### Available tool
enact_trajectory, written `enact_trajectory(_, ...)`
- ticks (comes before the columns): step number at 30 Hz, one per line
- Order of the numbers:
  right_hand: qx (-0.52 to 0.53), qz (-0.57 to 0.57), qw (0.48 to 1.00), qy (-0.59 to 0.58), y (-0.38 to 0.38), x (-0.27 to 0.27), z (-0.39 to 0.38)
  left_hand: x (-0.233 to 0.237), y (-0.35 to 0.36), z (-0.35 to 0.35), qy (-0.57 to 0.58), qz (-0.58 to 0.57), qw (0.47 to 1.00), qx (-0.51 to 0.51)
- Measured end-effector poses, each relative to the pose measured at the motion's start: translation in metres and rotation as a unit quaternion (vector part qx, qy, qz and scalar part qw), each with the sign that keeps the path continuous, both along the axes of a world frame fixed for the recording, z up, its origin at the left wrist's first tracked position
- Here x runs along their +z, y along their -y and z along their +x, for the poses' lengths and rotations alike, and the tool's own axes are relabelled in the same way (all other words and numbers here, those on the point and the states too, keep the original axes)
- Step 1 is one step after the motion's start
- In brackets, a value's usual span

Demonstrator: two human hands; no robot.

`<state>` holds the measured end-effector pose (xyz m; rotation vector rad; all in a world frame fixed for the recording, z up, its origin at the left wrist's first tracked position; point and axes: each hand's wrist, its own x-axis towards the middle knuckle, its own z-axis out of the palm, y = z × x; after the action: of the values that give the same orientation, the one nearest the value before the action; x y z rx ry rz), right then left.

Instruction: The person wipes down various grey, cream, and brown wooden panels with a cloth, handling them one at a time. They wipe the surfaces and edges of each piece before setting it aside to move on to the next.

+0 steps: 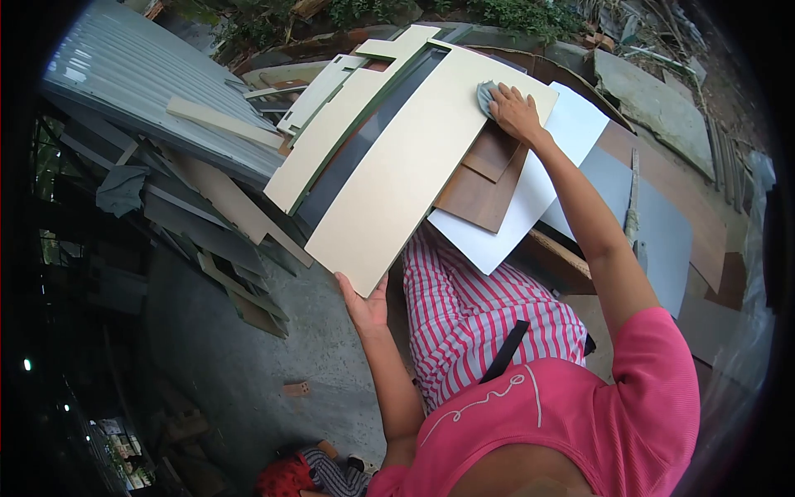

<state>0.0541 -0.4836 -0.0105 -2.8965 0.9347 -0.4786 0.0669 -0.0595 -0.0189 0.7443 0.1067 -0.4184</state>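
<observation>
A long cream panel [406, 166] slants across the stack in front of me. My left hand [364, 305] grips its near lower corner, thumb on one side and fingers along the edge. Near the panel's far end, my right hand [515, 114] presses a crumpled grey-blue cloth [485, 99] onto the surface. Part of the cloth is hidden under the fingers. Beside the panel lie brown wood-look boards [480, 197] and a white sheet [530, 199]. To its left is another cream board [331, 137] with cut-outs, above a dark grey strip.
Corrugated metal sheeting [141, 74] stands at the upper left, with leaning boards [215, 186] and a grey rag [122, 190] below. Grey boards [654, 232] lie at right. A brick [296, 388] sits on the concrete floor [232, 364]. Another person's striped clothing [335, 470] shows at the bottom.
</observation>
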Motion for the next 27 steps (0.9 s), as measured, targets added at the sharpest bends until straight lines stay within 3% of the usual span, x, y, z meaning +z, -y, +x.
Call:
enact_trajectory(2,-0.023,0.021,0.999,0.005,0.016,-0.005,0.006,0.012,0.002,-0.008,0.025,0.275,0.957,0.087)
enact_trajectory(3,-0.026,0.009,0.999,0.04,0.028,-0.016,0.007,-0.011,-0.009,0.0,0.151,0.4,0.897,0.109)
enact_trajectory(4,-0.028,-0.003,0.997,0.076,0.036,-0.018,0.006,-0.006,-0.01,-0.003,0.156,0.398,0.897,0.111)
enact_trajectory(5,-0.045,-0.021,0.992,0.119,0.042,-0.021,0.001,-0.001,-0.011,-0.008,0.271,0.527,0.793,0.136)
enact_trajectory(6,-0.058,-0.022,0.988,0.144,0.053,-0.025,-0.006,0.002,-0.011,-0.011,0.374,0.636,0.657,0.158)
enact_trajectory(7,-0.083,-0.055,0.98,0.173,0.071,-0.037,-0.013,0.002,-0.013,-0.013,0.399,0.654,0.626,0.148)
enact_trajectory(8,-0.137,-0.047,0.968,0.203,0.079,-0.042,-0.024,0.002,-0.015,-0.013,0.398,0.653,0.626,0.153)
enact_trajectory(10,-0.214,0.075,0.94,0.255,0.074,-0.033,-0.051,-0.002,-0.018,-0.013,0.271,0.528,0.801,0.081)
enact_trajectory(11,-0.242,0.238,0.906,0.254,0.077,-0.029,-0.062,-0.008,-0.022,-0.013,0.271,0.524,0.802,0.088)
enact_trajectory(13,-0.184,0.281,0.85,0.406,0.098,-0.08,-0.069,-0.021,-0.028,-0.006,0.202,0.52,0.829,0.049)
enact_trajectory(14,-0.18,0.281,0.848,0.412,0.093,-0.07,-0.067,-0.013,-0.023,-0.004,0.207,0.518,0.828,0.055)
enact_trajectory(15,-0.164,0.474,0.76,0.413,0.081,-0.055,-0.071,0.001,-0.015,-0.01,0.176,0.532,0.826,0.062)
enact_trajectory(16,-0.139,0.646,0.639,0.394,0.069,-0.044,-0.073,0.009,-0.008,-0.013,0.145,0.544,0.823,0.068)
enact_trajectory(18,-0.122,0.643,0.634,0.412,0.063,-0.042,-0.07,-0.005,-0.008,-0.006,0.167,0.525,0.827,0.114)
enact_trajectory(20,-0.109,0.64,0.665,0.369,0.067,-0.041,-0.07,-0.013,-0.009,-0.001,0.195,0.501,0.831,0.145)
enact_trajectory(22,-0.121,0.625,0.682,0.36,0.067,-0.033,-0.068,0.004,-0.005,0.0,0.187,0.494,0.837,0.146)
enact_trajectory(24,-0.057,0.588,0.665,0.457,0.065,-0.029,-0.065,0.021,-0.006,0.003,0.175,0.489,0.842,0.146)
enact_trajectory(27,-0.063,0.565,0.659,0.492,0.056,-0.012,-0.069,0.042,-0.009,0.015,0.159,0.451,0.871,0.11)
